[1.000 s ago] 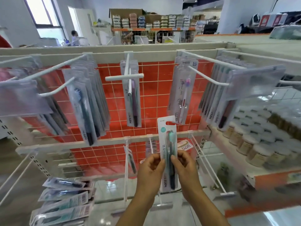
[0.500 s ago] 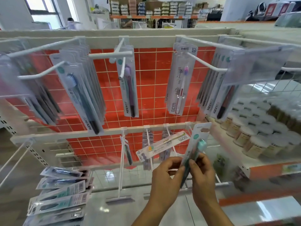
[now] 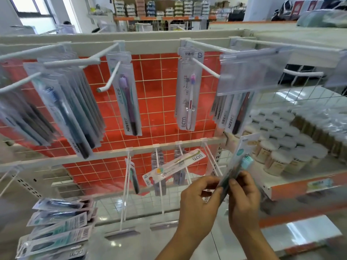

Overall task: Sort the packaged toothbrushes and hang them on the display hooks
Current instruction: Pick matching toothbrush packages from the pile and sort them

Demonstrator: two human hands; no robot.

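Both of your hands pinch one packaged toothbrush [image 3: 237,167] at its lower half: the left hand [image 3: 199,201] grips one side, the right hand [image 3: 244,196] the other, fingers curled round the card edges. The pack tilts up and to the right, its hang-hole end pointing toward the lower-right part of the display rack [image 3: 131,152], near the shelf of white-capped jars [image 3: 281,152]. Holding it low appears deliberate: it leaves the top end free to be threaded over a hook.

The upper rail carries sorted groups, each hanging upright by its hole: a purple-brush pack [image 3: 127,98] and a white pack [image 3: 189,94] on separate hooks. On the lower rail a yellow-handled pack [image 3: 174,166] lies slanted across the hooks rather than hanging; whether it is properly threaded cannot be told.

An unsorted pile of packs [image 3: 58,231] rests at the lower left, beside the rack's base. Judgement: sorting is under way, with most stock left to hang.
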